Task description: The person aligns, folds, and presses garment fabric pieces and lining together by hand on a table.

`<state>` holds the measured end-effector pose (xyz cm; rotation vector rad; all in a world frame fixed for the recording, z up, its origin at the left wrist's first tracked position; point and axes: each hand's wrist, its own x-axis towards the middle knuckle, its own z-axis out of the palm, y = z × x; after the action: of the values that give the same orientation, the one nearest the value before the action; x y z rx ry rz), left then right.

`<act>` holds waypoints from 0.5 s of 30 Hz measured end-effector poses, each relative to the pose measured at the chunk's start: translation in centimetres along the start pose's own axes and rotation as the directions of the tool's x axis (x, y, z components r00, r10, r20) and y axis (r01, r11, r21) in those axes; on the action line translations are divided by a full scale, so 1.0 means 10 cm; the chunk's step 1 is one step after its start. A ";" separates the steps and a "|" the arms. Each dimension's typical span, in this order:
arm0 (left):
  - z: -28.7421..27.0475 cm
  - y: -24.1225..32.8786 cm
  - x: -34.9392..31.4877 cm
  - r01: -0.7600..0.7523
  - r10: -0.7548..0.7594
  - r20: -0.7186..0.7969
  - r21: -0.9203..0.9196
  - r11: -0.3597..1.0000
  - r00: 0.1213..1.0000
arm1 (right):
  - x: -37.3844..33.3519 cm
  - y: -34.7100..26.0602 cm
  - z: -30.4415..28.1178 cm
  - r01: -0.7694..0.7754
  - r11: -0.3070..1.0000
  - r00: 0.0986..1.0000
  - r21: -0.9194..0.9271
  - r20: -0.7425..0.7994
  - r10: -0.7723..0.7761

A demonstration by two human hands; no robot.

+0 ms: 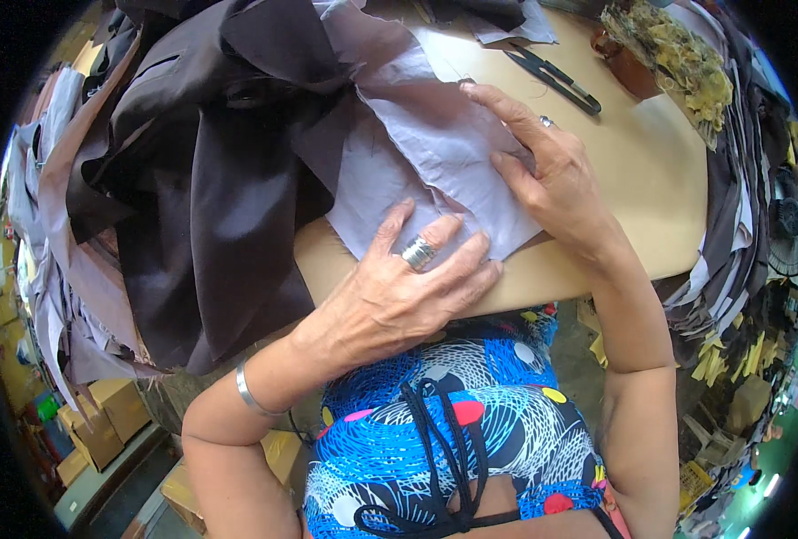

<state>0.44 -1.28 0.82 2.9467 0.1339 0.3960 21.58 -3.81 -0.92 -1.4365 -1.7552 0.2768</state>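
A pale lavender lining cloth lies creased over the table, joined to or overlapping a dark brown garment piece on its left. My left hand, with a wide silver ring, rests on the lining's near edge, its fingers apart and slightly bent. At the lining's right edge my right hand has the cloth between thumb and fingers, the index finger stretched along the fold. What lies beneath the folded cloth is hidden.
Black thread snips lie on the tan tabletop beyond my right hand. A clump of yellowish fibre sits at the far right. Cloth pieces hang off the table's right side and left side. Cardboard boxes stand lower left.
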 end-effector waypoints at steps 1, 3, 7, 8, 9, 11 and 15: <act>0.02 0.00 -0.01 0.008 -0.010 -0.045 -0.039 0.999 0.999 | 0.00 0.01 0.00 0.039 0.999 0.999 0.014 -0.006 -0.039; 0.07 -0.11 -0.02 0.006 -0.014 -0.151 -0.054 0.999 0.988 | 0.01 0.00 -0.04 -0.031 0.999 0.999 0.006 0.032 0.031; 0.04 -0.21 -0.03 0.060 -0.075 -0.116 -0.126 0.990 0.990 | 0.04 0.01 0.00 -0.041 0.993 0.999 -0.111 -0.025 0.038; 0.03 -0.20 0.00 0.030 -0.039 -0.113 -0.082 0.996 0.993 | 0.05 0.02 0.01 -0.041 0.993 0.999 -0.109 -0.025 0.039; 0.03 -0.20 0.01 -0.002 -0.003 -0.109 -0.039 0.999 0.994 | 0.05 0.03 0.02 -0.023 0.996 0.999 -0.090 -0.028 0.020; 0.02 -0.20 0.00 -0.002 0.001 -0.068 -0.006 1.000 0.998 | 0.05 0.04 0.02 -0.005 0.997 0.999 -0.072 -0.032 0.003; 0.00 -0.15 0.00 0.048 -0.047 -0.017 0.063 0.997 0.999 | 0.04 0.06 0.00 -0.022 1.000 1.000 0.010 0.001 0.022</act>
<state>0.32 0.21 0.50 2.9965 0.2214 0.4162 22.01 -3.23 -1.15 -1.4491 -1.7379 0.2977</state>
